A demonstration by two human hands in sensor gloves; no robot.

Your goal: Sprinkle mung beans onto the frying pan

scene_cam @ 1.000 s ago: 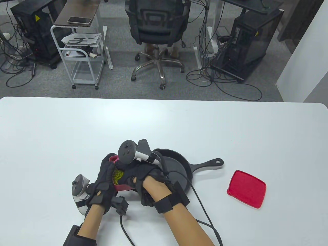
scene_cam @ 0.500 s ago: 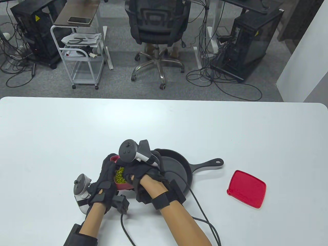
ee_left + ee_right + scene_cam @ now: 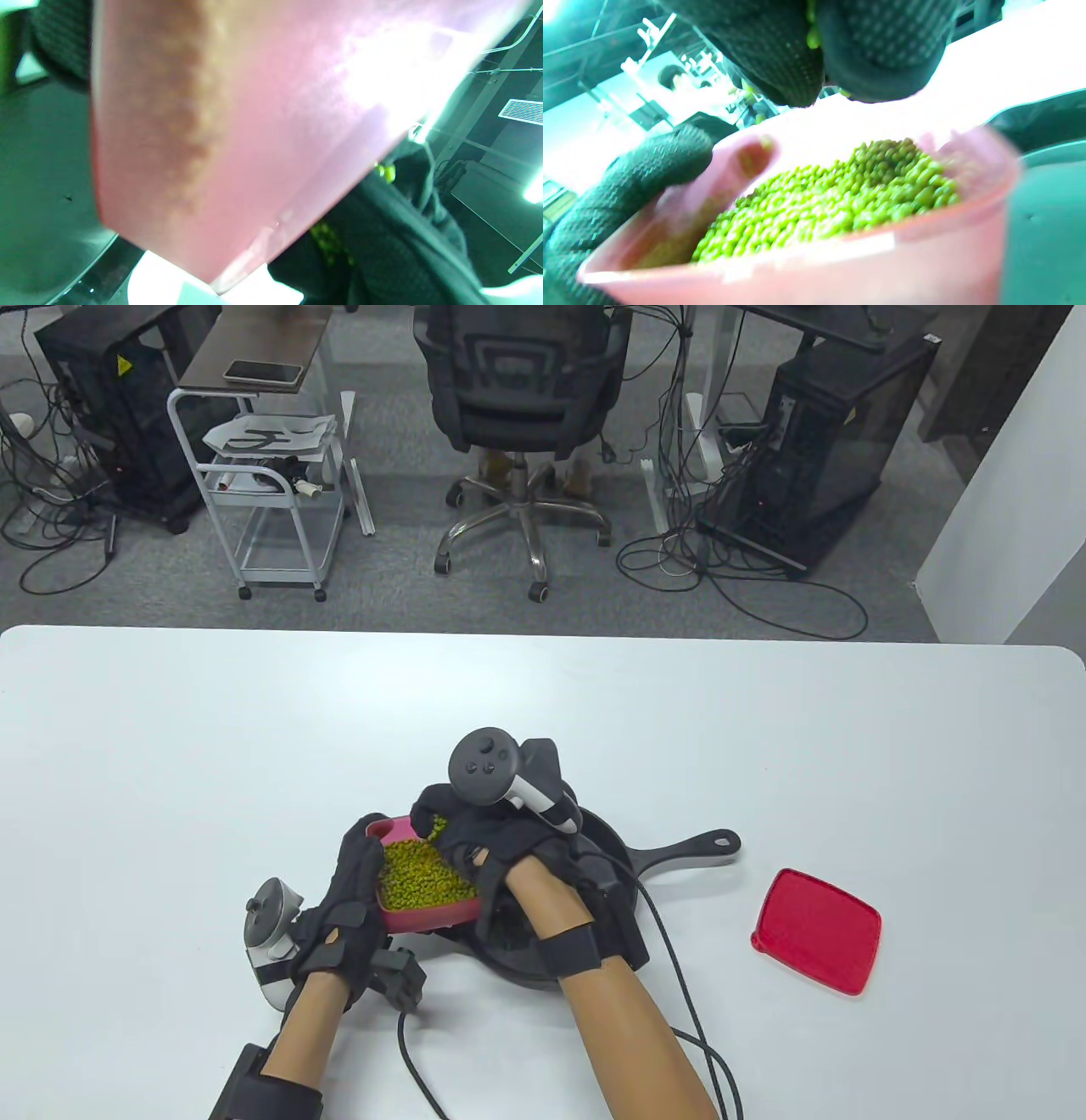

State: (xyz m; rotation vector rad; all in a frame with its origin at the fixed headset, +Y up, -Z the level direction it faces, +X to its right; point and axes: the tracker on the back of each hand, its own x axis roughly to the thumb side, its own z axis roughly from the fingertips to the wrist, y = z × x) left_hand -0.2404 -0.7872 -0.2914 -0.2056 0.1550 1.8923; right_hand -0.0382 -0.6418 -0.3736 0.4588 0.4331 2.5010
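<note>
Two gloved hands: left hand [image 3: 339, 916] grips pink tub [image 3: 424, 912] of mung beans [image 3: 420, 878] steady at pan's [image 3: 670, 853] nine o'clock rim; right hand [image 3: 496, 848] fingers [image 3: 882, 51] bunched, pinching beans for sprinkling.

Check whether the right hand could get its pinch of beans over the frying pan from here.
Probably yes: the right hand hangs above the pink container, the frying pan lies right beside it, nothing between.
</note>
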